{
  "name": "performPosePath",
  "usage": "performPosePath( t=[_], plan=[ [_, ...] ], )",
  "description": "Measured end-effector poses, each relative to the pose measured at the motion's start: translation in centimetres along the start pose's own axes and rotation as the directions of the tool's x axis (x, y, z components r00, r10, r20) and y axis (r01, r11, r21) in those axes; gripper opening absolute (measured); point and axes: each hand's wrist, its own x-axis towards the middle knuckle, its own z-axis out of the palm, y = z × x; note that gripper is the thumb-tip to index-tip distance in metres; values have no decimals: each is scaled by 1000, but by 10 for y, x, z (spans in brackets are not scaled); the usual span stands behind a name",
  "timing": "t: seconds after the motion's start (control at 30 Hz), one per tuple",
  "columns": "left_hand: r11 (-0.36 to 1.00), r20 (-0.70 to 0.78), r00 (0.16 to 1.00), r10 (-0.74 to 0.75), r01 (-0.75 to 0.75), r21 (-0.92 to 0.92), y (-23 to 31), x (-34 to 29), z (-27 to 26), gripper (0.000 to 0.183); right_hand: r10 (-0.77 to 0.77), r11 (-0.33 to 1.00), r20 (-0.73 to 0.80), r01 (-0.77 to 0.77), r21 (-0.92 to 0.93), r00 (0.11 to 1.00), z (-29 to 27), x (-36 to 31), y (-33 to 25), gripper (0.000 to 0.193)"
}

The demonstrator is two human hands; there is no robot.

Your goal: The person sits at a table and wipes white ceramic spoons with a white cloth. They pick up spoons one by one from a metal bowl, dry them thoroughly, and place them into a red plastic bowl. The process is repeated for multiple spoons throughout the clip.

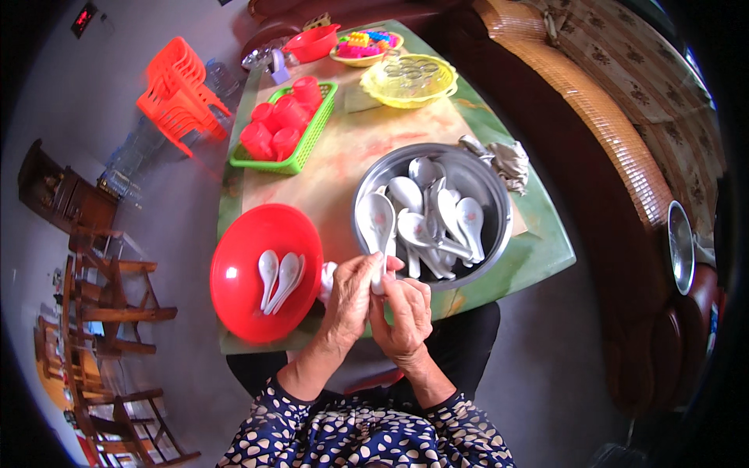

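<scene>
- White glossy spoon with a small reddish motif in its bowl [376,221]: raised in both hands, bowl end pointing away from the person, seen over the near left rim of the basin.
- Left hand [349,295]: close beside the other hand, its thumb and fingers pinched on the spoon's handle.
- Right hand [403,313]: fingers curled in around the lower end of that handle.
- Crumpled white thing [327,278]: just beside the left hand, partly hidden, its kind unclear.
- Round silver-coloured metal basin [500,222]: on the table, ahead and to the right, holding a loose heap of white spoons [471,220].
- Wide round red plastic bowl [289,222]: to the left, with a few more white spoons [287,273] lying side by side inside, handles toward the person.
- Crumpled greyish cloth [511,165]: at the basin's far right rim.
- Rectangular bright green plastic basket [304,150]: beyond the red bowl, filled with red plastic cups [291,114].
- Round yellow openwork plastic basket [409,101]: farther along, containing clear glasses [411,72].
- Green-edged, marble-patterned table [538,242]: beneath all these containers.
</scene>
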Motion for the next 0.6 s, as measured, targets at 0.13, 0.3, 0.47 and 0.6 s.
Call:
performPosePath(
  t=[0.13,0.3,0.47,0.6],
  plan=[
    [998,-65,997,39,-42,-43,14,-17,-42,30,-18,998,91,13,56,996,-15,-6,-12,41],
    [1000,-183,983,-16,16,0,10,-46,-91,30,17,998,429,-41,46,903,-11,-42,-30,35],
    [999,-207,978,-42,41,-7,5,-53,-102,29,114,966,568,42,-254,815,26,-45,-27,59],
    [992,-210,977,34,-7,125,7,-41,-98,28,159,943,565,45,-329,810,53,-49,-11,54]
  ],
)
